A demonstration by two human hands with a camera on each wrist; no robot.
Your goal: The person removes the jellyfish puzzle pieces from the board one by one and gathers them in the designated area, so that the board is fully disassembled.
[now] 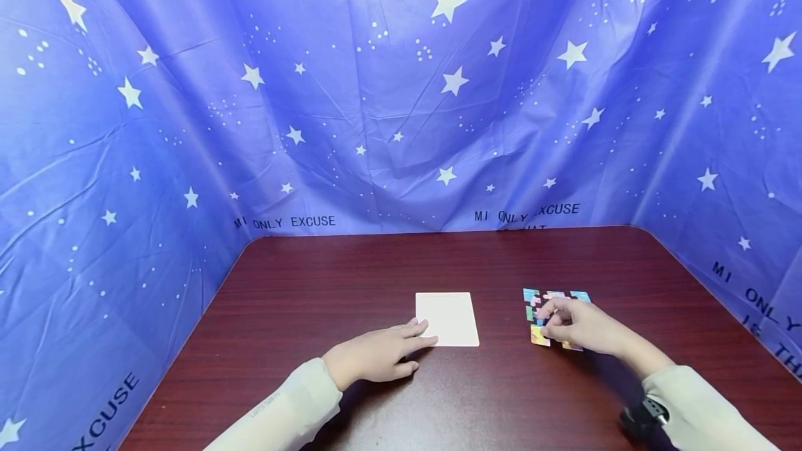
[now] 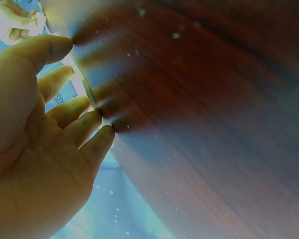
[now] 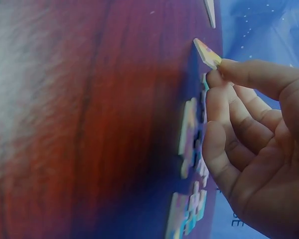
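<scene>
A flat white square board lies on the table. My left hand rests at its left edge, fingers extended, some fingertips touching the board. In the left wrist view the fingers of that hand are spread and nothing sits in the palm. On the right, my right hand pinches a yellow jigsaw puzzle piece between thumb and index finger, its edge tilted above the table. Below and beside that hand lie several colourful jigsaw pieces, partly hidden by it in the head view.
The dark red wooden table has a blue star-printed cloth hanging round its back and sides. A black band is on my right wrist, at the sleeve. Light sleeves cover both forearms.
</scene>
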